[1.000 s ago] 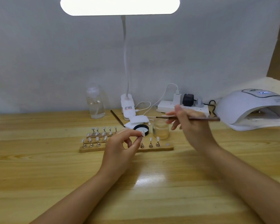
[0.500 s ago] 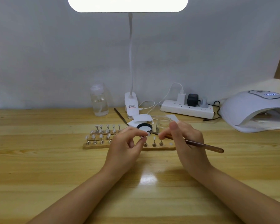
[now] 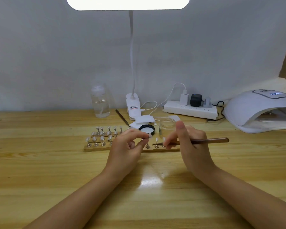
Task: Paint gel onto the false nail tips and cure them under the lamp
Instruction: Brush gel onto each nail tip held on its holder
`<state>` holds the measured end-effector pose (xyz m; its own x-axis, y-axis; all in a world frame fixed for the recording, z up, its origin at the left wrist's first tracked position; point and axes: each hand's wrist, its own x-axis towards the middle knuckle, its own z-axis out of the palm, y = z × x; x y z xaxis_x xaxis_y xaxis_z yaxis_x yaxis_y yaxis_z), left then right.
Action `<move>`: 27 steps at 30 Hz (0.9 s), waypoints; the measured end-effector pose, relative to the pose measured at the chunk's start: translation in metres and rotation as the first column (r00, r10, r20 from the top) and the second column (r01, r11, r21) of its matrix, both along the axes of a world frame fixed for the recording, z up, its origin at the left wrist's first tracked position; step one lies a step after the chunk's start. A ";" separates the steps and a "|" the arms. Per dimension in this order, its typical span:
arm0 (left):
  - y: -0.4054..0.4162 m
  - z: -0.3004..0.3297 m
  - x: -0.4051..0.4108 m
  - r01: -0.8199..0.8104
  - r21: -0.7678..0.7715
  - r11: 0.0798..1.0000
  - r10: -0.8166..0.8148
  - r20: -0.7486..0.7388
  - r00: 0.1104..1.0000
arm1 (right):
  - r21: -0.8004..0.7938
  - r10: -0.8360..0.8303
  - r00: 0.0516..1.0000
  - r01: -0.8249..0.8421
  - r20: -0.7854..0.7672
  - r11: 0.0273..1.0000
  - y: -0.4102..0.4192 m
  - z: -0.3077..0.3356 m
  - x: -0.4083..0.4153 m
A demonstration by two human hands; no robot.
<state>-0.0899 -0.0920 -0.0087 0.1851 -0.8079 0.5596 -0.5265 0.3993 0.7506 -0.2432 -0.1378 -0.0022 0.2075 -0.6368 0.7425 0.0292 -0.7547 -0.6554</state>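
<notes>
The left hand pinched a light, slippery nail tip by its stand; the right hand, at three o'clock, gripped the brush.

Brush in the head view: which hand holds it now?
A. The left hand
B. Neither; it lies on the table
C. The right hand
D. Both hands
C: the right hand grips the brown-handled brush, its bristle end pointing toward the left hand, which pinches a nail tip on its stand.

Both hands — fingers pinched
</notes>
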 end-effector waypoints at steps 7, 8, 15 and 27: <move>0.000 0.000 0.000 -0.008 -0.001 1.000 0.008 0.007 1.000 | 0.014 -0.029 1.000 0.030 -0.011 0.999 -0.001 0.000 0.001; 0.000 0.000 0.000 -0.009 0.000 1.000 0.009 0.003 1.000 | 0.064 -0.001 1.000 0.000 0.009 0.998 0.000 -0.001 0.001; -0.001 -0.001 0.001 -0.010 -0.007 1.000 0.010 -0.008 1.000 | 0.043 -0.010 1.000 0.009 0.023 0.999 0.002 0.001 0.002; 0.000 0.001 0.000 0.016 0.013 1.000 -0.015 -0.034 0.999 | 0.117 -0.010 0.996 0.000 0.089 0.993 0.003 0.002 0.002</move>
